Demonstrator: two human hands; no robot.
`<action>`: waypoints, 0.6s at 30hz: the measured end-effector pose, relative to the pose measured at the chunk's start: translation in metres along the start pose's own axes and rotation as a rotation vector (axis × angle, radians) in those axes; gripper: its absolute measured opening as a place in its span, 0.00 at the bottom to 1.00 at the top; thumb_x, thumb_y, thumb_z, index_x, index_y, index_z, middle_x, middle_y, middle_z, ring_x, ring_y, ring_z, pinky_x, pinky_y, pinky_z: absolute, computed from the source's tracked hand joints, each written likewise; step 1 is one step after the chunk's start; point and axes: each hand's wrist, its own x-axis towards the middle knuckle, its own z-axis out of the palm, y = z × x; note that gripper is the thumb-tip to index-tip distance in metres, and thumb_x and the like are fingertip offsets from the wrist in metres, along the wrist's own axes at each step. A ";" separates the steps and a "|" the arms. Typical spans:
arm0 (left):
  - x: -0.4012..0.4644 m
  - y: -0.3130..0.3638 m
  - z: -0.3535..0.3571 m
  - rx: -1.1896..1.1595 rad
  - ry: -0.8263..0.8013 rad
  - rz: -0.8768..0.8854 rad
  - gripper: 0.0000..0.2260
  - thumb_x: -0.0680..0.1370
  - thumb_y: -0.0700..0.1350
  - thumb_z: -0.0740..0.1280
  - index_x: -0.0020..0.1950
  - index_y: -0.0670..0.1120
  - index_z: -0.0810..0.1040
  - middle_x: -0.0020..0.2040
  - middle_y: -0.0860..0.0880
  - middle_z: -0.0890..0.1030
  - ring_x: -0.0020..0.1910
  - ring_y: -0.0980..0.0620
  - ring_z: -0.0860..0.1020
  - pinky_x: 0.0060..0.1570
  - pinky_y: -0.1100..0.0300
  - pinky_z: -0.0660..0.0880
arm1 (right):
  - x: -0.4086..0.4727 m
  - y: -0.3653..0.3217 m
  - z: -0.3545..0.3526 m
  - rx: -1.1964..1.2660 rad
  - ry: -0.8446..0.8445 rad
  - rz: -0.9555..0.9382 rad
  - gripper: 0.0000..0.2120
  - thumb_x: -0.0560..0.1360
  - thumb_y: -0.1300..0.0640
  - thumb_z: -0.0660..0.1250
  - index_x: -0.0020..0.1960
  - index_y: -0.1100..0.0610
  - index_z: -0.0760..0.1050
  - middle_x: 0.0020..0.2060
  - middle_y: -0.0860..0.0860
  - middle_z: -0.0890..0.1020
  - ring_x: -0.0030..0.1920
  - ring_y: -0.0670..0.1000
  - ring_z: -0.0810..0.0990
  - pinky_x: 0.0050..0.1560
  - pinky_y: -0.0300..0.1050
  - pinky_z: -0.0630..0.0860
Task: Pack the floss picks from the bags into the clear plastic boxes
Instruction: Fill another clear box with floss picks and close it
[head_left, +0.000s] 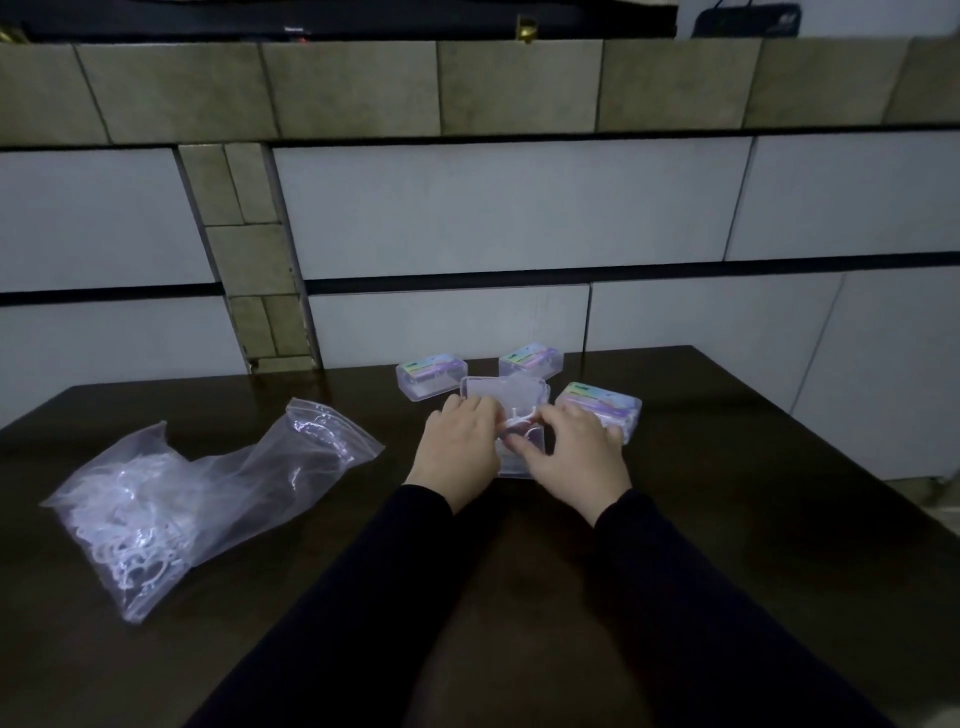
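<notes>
reaching forward over the dark desk (727, 519), a person in black sleeves works both hands at an open clear box (511, 457) near the far edge. the left hand (457, 447) lies palm down, wrist straight, its fingers curled onto the box's left side beside the raised lid (504, 397), which stands tilted up behind the hands. the right hand (576, 454) comes in from the other side, fingers bent inward over the box's right rim, thumb pointing toward the left hand. between the two sets of fingertips a white floss pick (522, 414) shows just above the box opening; which hand has hold of it cannot be told in the dim light. both forearms run parallel from the bottom of the view, the wrists near each other.

three closed clear boxes with iridescent labels sit round the open one: one behind left (430, 378), one behind (531, 359), one just beside the right hand (602, 408). well to the left, a clear zip bag (208, 493) lies slumped on the desk with a heap of white floss picks (127, 525) in its lower end. a tiled wall (467, 208) rises behind the desk.
</notes>
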 end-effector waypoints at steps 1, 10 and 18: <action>0.001 0.000 0.002 0.017 -0.022 0.000 0.08 0.80 0.44 0.58 0.58 0.48 0.71 0.57 0.49 0.75 0.54 0.49 0.70 0.49 0.58 0.66 | -0.001 0.002 0.000 0.008 0.004 -0.003 0.22 0.75 0.36 0.62 0.62 0.48 0.72 0.57 0.47 0.76 0.60 0.49 0.73 0.60 0.52 0.65; 0.014 -0.005 0.003 -0.048 -0.059 -0.042 0.07 0.79 0.46 0.64 0.55 0.51 0.79 0.54 0.49 0.80 0.55 0.51 0.74 0.56 0.56 0.72 | 0.001 0.012 -0.001 0.022 -0.071 -0.006 0.31 0.70 0.38 0.68 0.70 0.44 0.65 0.64 0.45 0.75 0.65 0.49 0.71 0.68 0.57 0.59; 0.018 0.003 0.013 -0.233 -0.157 0.049 0.10 0.80 0.50 0.61 0.51 0.54 0.83 0.46 0.51 0.82 0.48 0.55 0.76 0.54 0.52 0.75 | 0.000 0.014 -0.004 0.013 -0.085 0.025 0.31 0.74 0.43 0.66 0.74 0.45 0.61 0.67 0.47 0.73 0.68 0.50 0.69 0.70 0.58 0.56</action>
